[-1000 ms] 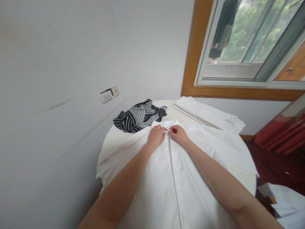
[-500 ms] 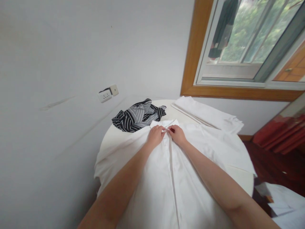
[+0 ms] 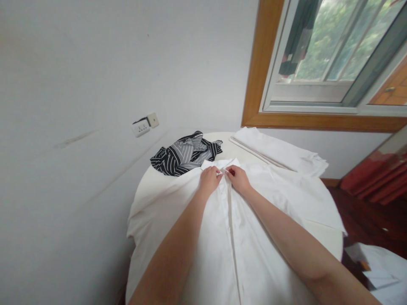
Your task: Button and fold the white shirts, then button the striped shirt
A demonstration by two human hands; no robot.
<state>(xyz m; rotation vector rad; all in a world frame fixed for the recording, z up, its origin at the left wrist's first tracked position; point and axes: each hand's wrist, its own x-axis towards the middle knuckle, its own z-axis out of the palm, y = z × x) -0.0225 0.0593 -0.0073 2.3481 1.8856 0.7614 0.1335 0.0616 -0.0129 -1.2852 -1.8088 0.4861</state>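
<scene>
A white shirt [image 3: 213, 237] lies spread front side up over a round table, its collar toward the wall and its front opening running down the middle. Just below the collar, my left hand [image 3: 210, 178] pinches one front edge of the shirt. My right hand [image 3: 238, 178] grips the opposite edge, close beside the left, with a small gap between the fingertips. Any button there is too small or too covered by the fingers to make out.
A crumpled black-and-white striped garment [image 3: 181, 154] lies at the table's [image 3: 146, 185] back left. Folded white cloth [image 3: 276, 150] rests at the back right. Behind are a wall with a socket [image 3: 140, 127] and a wood-framed window. White items [image 3: 381, 262] sit low at the right.
The hands stay at the collar, their fingertips slightly farther apart than before. The whole view has shifted a little.
</scene>
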